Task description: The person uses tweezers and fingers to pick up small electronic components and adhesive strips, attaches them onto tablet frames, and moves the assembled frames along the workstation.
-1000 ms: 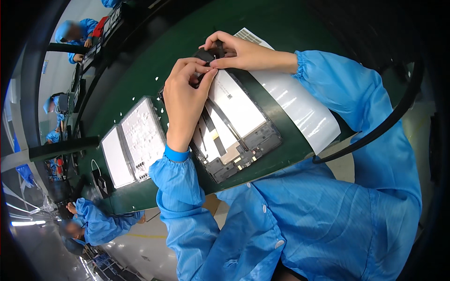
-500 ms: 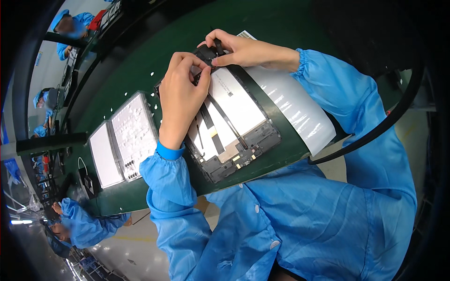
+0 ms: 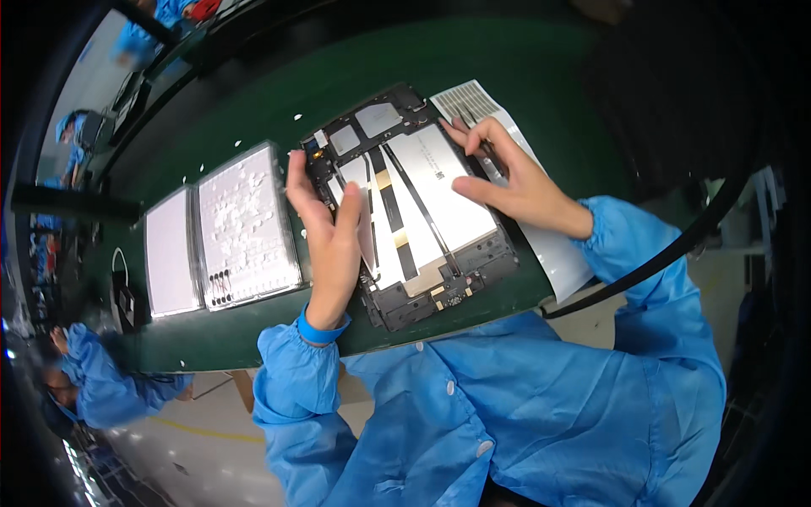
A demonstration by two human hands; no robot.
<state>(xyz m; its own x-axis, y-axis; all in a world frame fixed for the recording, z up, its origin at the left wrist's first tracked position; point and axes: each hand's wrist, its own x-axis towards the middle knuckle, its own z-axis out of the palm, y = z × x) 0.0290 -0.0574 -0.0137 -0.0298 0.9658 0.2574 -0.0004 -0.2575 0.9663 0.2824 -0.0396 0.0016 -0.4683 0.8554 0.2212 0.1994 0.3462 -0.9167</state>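
An opened tablet (image 3: 439,203) lies on the green bench, its insides showing silver battery panels, dark flat cables and a black frame. My left hand (image 3: 328,241) is at its left edge, with thumb and forefinger spread apart and nothing between them. At the right edge is my right hand (image 3: 515,182), thumb over the battery and fingers bent. A slim dark tool, apparently tweezers (image 3: 488,150), is tucked in those fingers and partly hidden by them.
A clear-covered tray (image 3: 245,211) with many small white pieces and several black bits stands left, beside a pale panel (image 3: 171,253). A white sheet (image 3: 562,266) with a patterned strip (image 3: 466,101) lies right of the tablet. A black cable (image 3: 667,264) arches at right. Co-workers in blue sit at left.
My hands have parted from the tablet's top end, uncovering its upper board. The left has moved down along the left edge, the right down to the right edge. The view has shifted.
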